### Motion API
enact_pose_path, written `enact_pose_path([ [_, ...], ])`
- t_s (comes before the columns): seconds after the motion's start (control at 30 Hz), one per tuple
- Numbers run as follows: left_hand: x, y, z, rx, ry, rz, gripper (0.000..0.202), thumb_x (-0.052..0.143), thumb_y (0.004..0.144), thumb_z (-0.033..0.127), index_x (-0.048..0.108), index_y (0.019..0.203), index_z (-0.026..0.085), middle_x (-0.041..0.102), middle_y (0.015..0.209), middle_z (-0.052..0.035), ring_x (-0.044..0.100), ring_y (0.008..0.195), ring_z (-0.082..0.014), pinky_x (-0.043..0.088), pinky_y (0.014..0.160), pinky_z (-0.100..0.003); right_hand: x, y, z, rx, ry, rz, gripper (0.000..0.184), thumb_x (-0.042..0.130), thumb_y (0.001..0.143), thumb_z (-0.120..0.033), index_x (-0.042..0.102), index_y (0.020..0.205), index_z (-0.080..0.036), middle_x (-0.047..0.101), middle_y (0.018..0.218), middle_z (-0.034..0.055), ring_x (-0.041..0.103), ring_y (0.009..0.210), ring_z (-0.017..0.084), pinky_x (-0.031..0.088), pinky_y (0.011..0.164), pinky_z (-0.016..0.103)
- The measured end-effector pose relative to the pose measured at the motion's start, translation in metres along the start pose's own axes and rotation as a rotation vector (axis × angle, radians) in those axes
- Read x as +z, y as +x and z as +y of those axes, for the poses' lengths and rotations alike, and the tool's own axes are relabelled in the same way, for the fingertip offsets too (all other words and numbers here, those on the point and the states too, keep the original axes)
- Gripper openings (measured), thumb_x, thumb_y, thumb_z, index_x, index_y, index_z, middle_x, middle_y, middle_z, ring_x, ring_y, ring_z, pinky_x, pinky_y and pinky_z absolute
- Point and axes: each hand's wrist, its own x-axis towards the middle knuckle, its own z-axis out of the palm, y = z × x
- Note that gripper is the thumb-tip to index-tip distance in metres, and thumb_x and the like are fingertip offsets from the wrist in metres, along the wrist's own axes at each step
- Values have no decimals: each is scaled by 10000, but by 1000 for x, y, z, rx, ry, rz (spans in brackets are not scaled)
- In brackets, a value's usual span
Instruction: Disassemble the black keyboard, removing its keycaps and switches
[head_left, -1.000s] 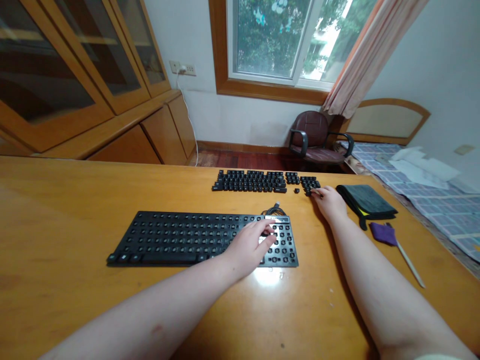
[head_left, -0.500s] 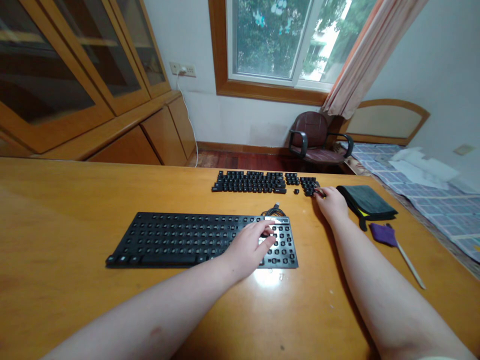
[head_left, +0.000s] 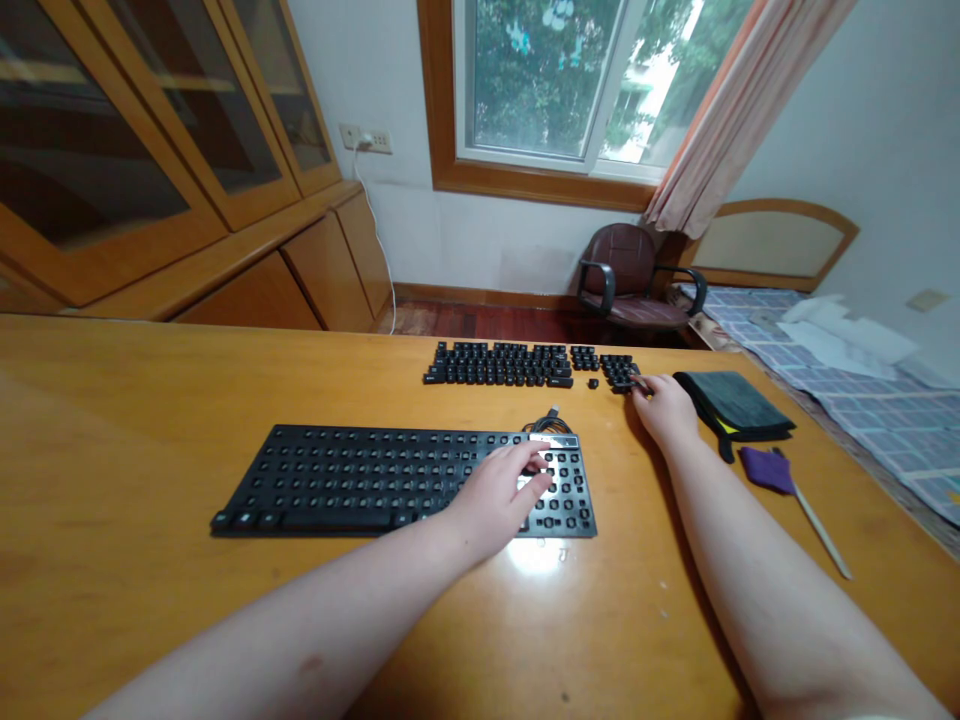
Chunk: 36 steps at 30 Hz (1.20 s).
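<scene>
A black keyboard (head_left: 337,480) with most of its keycaps off lies flat on the table, its bare switches showing. My left hand (head_left: 499,495) rests over its right part, fingers curved and apart from the thumb, with nothing seen in it. Loose black keycaps (head_left: 499,364) are laid out in rows behind the keyboard. At the right end of these rows, my right hand (head_left: 666,408) pinches a dark keycap (head_left: 641,383) beside the number-pad keycaps (head_left: 616,370). The fingertips partly hide that keycap. One single keycap (head_left: 593,383) sits apart from the groups.
A coiled cable (head_left: 550,424) lies behind the keyboard. Right of my right hand are a folded dark cloth (head_left: 739,400), a purple cloth piece (head_left: 765,470) and a thin pale stick (head_left: 821,530). Beyond the wooden table (head_left: 135,430) stand a chair (head_left: 622,265) and a bed (head_left: 847,400).
My right hand has shifted very slightly to the right, with the dark keycap at its fingertips. My left hand and the keyboard have stayed in place.
</scene>
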Motion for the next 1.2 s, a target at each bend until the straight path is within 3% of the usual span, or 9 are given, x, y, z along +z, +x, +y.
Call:
enact_pose_path([
  [0.5, 1, 0, -2, -2, -2, -2, 329, 462, 875, 322, 510, 1168, 181, 624, 1044, -63, 556, 997, -203, 421, 905, -365, -2, -1, -8, 35, -22, -132, 313, 471, 800, -318, 691, 1000, -216, 635, 923, 62, 592, 826, 212, 441, 663, 287],
  [1.2, 1, 0, 0, -8, 3, 0, 329, 464, 870, 315, 512, 1166, 180, 628, 1043, -65, 551, 999, -205, 421, 906, -370, -4, -1, -13, 22, -33, -142, 292, 510, 787, -322, 694, 981, -205, 644, 929, 62, 601, 831, 207, 456, 680, 284],
])
